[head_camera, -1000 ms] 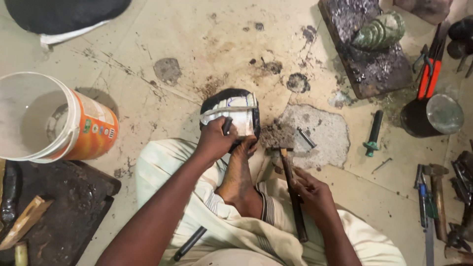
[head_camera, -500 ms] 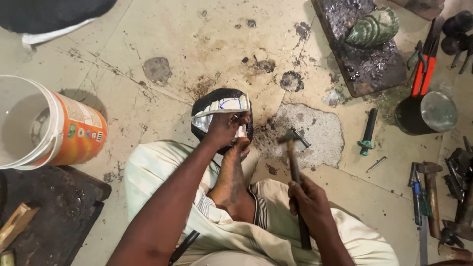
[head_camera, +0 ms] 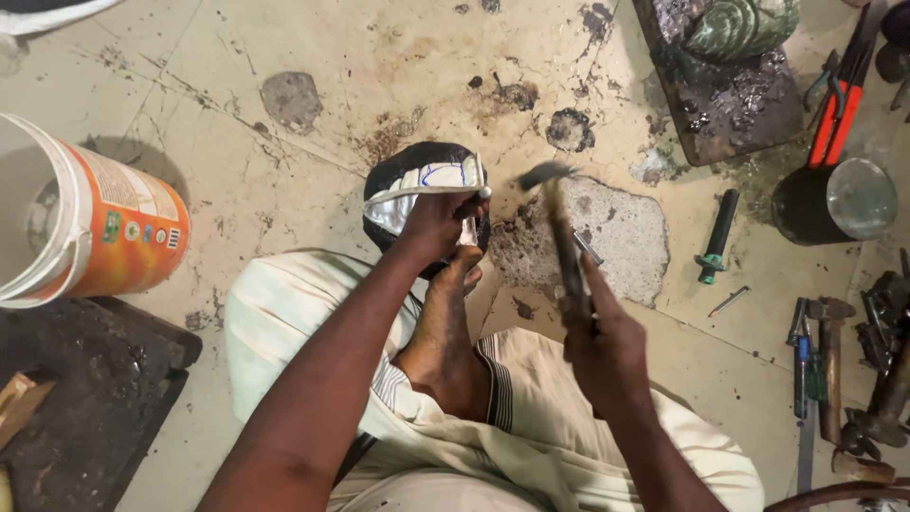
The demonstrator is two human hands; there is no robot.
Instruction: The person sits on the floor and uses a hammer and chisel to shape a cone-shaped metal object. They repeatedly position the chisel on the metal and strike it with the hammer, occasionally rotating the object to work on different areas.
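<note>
— Firstly, item: rounded black-and-silver sheet-metal piece (head_camera: pixel 422 190), on concrete floor (head_camera: pixel 237 57), pinned by bare foot (head_camera: pixel 445 322). Left hand (head_camera: pixel 438 220) clamped over near edge.
— Handling?
— Probably stiff, thin, sharp-rimmed; best gripped at folded rim. Right hand (head_camera: pixel 607 351) clenched around wooden-handled hammer (head_camera: pixel 559 228), raised just beside.

Bare floor (head_camera: pixel 284 190) ahead lies open — bucket (head_camera: pixel 85 223) left, tools (head_camera: pixel 844 370) crowd right.

- A white plastic bucket (head_camera: pixel 66 213) lies on its side at the floor's left edge, wrapped in an orange label (head_camera: pixel 133 232) with small coloured marks.
</note>
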